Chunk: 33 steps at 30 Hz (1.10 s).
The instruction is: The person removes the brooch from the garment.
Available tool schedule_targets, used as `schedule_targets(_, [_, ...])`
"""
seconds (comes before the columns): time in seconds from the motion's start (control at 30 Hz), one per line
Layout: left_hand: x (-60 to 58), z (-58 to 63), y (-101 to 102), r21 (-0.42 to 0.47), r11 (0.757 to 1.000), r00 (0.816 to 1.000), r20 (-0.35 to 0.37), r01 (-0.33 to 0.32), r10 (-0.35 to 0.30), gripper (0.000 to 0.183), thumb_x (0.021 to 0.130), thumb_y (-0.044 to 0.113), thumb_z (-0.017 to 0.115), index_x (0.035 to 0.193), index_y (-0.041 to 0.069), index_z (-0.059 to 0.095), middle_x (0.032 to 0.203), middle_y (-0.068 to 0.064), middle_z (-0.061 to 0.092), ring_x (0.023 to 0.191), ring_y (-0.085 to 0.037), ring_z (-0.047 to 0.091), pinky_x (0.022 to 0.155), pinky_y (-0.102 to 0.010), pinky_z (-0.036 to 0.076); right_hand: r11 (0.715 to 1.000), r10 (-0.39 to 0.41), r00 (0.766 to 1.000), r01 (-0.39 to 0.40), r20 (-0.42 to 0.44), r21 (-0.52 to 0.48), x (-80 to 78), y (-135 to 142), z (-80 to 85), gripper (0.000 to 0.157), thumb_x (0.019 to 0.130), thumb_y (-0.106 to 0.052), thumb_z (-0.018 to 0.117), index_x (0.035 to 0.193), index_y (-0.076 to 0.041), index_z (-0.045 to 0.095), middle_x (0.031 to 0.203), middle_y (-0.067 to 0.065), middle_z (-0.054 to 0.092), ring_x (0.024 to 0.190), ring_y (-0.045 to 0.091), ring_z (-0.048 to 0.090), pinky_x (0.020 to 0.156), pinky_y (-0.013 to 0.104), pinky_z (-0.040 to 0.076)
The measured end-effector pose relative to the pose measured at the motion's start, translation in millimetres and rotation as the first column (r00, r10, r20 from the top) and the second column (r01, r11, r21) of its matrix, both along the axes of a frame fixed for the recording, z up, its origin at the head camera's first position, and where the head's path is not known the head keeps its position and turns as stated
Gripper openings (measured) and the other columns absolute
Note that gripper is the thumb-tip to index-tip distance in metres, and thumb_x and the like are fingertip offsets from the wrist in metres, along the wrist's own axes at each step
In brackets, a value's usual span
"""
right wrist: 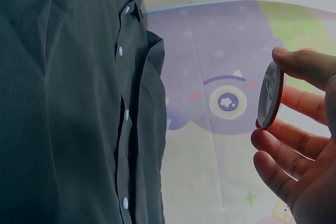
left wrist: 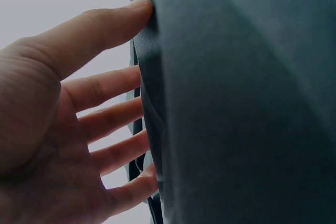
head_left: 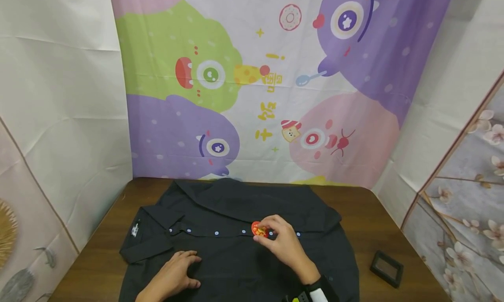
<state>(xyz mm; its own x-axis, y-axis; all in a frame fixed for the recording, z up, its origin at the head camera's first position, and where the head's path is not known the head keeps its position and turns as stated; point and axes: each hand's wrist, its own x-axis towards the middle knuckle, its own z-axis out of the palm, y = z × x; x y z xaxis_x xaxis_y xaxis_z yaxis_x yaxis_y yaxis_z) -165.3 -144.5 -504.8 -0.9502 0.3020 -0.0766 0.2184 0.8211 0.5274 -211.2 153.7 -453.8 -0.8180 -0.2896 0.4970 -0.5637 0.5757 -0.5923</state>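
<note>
A dark button-up shirt [head_left: 220, 258] lies spread on the wooden table, its row of pale buttons running across it. My right hand [head_left: 286, 245] pinches a round red pin badge [head_left: 258, 229] by its edge, over the button row in the head view. In the right wrist view the silvery back of the badge [right wrist: 270, 95] shows, between thumb and fingers and apart from the cloth. My left hand [head_left: 175, 273] rests on the shirt's lower left with fingers spread. The left wrist view has its fingertips [left wrist: 137, 17] touching the dark fabric.
A small black frame-like box [head_left: 387, 268] lies on the brown table [head_left: 378, 219] to the right of the shirt. Behind the table hangs a cartoon curtain [head_left: 260, 43], with pale cloth walls on both sides. A white label [head_left: 135, 230] shows on the shirt's left.
</note>
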Motion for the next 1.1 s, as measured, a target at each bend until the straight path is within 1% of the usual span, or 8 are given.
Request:
schedule_targets(0.1, [-1.7, -0.8, -0.2, -0.010, 1.000, 1.000, 0.003, -0.013, 0.013, 0.052, 0.061, 0.026, 0.083, 0.105, 0.006, 0.065, 0.122, -0.017, 0.057, 0.113, -0.038, 0.047, 0.093, -0.059, 0.041, 1.000, 0.001, 1.000, -0.001, 0.001, -0.009, 0.0, 1.1, 1.2, 0.025, 0.068, -0.025, 0.081, 0.090, -0.021, 0.070, 0.095, -0.007, 0.062, 0.083, 0.008, 0.058, 0.064, 0.030, 0.053])
schedule_targets(0.23, [-3.4, -1.0, -0.6, -0.019, 1.000, 1.000, 0.005, -0.018, 0.018, 0.052, 0.061, 0.027, 0.083, 0.105, 0.006, 0.065, 0.122, -0.017, 0.057, 0.114, -0.038, 0.047, 0.093, -0.058, 0.041, 0.999, -0.002, 1.000, 0.002, 0.013, -0.032, 0.0, 2.7, 2.4, 0.025, 0.068, -0.023, 0.081, 0.090, -0.020, 0.070, 0.095, -0.005, 0.063, 0.083, 0.009, 0.058, 0.064, 0.037, 0.055])
schedule_targets(0.33, [-3.3, -0.8, -0.6, -0.020, 1.000, 1.000, 0.013, -0.020, 0.020, 0.053, 0.061, 0.027, 0.083, 0.105, 0.005, 0.065, 0.123, -0.017, 0.057, 0.114, -0.038, 0.046, 0.093, -0.058, 0.041, 0.999, -0.012, 1.000, 0.013, 0.013, -0.036, 0.2, 4.3, 3.1, 0.025, 0.068, -0.024, 0.082, 0.090, -0.020, 0.070, 0.095, -0.006, 0.062, 0.082, 0.008, 0.058, 0.064, 0.036, 0.055])
schedule_targets(0.47, [-4.0, 1.0, 0.1, -0.028, 0.999, 0.998, 0.045, -0.031, 0.032, 0.053, 0.062, 0.027, 0.083, 0.106, 0.005, 0.064, 0.125, -0.016, 0.056, 0.116, -0.037, 0.045, 0.093, -0.059, 0.041, 0.999, -0.029, 1.000, 0.029, 0.007, -0.027, 0.7, 6.9, 3.9, 0.024, 0.068, -0.026, 0.081, 0.089, -0.022, 0.070, 0.095, -0.008, 0.062, 0.082, 0.008, 0.059, 0.064, 0.030, 0.053])
schedule_targets(0.6, [-5.3, 3.3, 0.7, -0.040, 0.999, 0.997, 0.070, -0.032, 0.035, 0.053, 0.062, 0.027, 0.083, 0.107, 0.006, 0.064, 0.125, -0.016, 0.055, 0.117, -0.037, 0.045, 0.094, -0.059, 0.040, 0.999, -0.037, 0.999, 0.037, 0.011, -0.027, 1.4, 9.5, 4.3, 0.025, 0.069, -0.027, 0.081, 0.090, -0.022, 0.070, 0.096, -0.008, 0.062, 0.083, 0.009, 0.059, 0.064, 0.035, 0.054])
schedule_targets(0.77, [-5.1, 4.1, 0.0, -0.041, 0.999, 0.997, 0.067, -0.030, 0.033, 0.053, 0.062, 0.026, 0.083, 0.107, 0.005, 0.064, 0.125, -0.016, 0.055, 0.117, -0.038, 0.045, 0.094, -0.059, 0.041, 0.999, -0.042, 0.999, 0.042, 0.005, -0.032, 1.6, 12.2, 4.6, 0.025, 0.069, -0.026, 0.081, 0.090, -0.021, 0.070, 0.096, -0.007, 0.063, 0.083, 0.009, 0.059, 0.064, 0.040, 0.055])
schedule_targets(1.1, [-4.4, 2.0, -0.4, -0.027, 1.000, 0.997, 0.078, -0.017, 0.019, 0.052, 0.063, 0.025, 0.083, 0.108, 0.006, 0.065, 0.126, -0.016, 0.056, 0.117, -0.037, 0.045, 0.094, -0.058, 0.041, 0.995, -0.096, 0.995, 0.096, -0.022, -0.025, 4.4, 19.4, 5.1, 0.026, 0.067, -0.025, 0.082, 0.089, -0.018, 0.070, 0.094, -0.004, 0.064, 0.084, 0.011, 0.059, 0.063, 0.042, 0.055])
